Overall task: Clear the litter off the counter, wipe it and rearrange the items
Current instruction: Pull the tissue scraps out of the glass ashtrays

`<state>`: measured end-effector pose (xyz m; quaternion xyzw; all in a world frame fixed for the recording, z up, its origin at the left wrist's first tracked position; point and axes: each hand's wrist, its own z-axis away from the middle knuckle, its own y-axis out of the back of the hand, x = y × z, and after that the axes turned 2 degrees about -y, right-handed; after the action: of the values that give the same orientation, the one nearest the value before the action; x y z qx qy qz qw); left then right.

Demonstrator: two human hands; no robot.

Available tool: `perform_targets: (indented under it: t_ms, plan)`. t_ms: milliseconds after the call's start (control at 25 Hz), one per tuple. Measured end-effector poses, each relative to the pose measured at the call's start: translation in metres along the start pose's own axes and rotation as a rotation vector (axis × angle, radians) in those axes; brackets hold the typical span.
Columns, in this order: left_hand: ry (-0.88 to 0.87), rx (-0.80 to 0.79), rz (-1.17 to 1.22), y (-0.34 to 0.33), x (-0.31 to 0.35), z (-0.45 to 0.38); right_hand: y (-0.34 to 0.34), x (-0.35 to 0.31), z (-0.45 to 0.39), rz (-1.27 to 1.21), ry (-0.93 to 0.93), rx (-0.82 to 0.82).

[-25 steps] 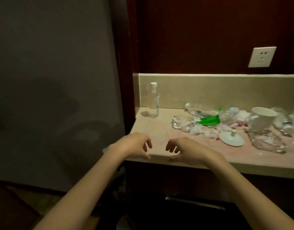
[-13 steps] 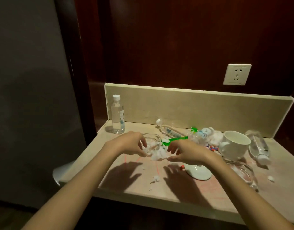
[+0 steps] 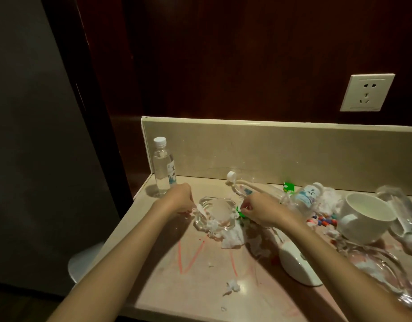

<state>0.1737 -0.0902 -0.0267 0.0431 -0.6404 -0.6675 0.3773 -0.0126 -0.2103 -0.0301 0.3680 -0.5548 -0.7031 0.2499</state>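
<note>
Head cam: left hand point(image 3: 180, 201) pinches a tissue scrap at the rim of the glass ashtray point(image 3: 214, 213), right hand point(image 3: 258, 210) pinches green litter point(image 3: 241, 211) just beside it. The rest of the mess sits mid-desk point(image 3: 200, 287). Risk imo: tugging scraps could drag that ashtray or knock the tipped bottle point(image 3: 305, 197) rolling.
</note>
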Motion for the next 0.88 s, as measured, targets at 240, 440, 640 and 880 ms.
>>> perform_targets:
  t_ms: [240,440,640,880]
  plan:
    - [-0.027,0.008,0.094,-0.013,-0.01,-0.024,-0.023,-0.01,-0.022,-0.151,-0.087,-0.009]
    - [-0.051,0.021,0.117,-0.021,-0.017,-0.035,-0.026,-0.02,-0.028,-0.213,-0.142,0.02]
    - [-0.084,0.043,0.117,-0.016,-0.016,-0.04,-0.025,-0.024,-0.031,-0.271,-0.178,0.14]
    - [-0.137,0.027,0.303,0.004,-0.011,-0.039,-0.014,-0.021,-0.034,-0.527,-0.172,0.238]
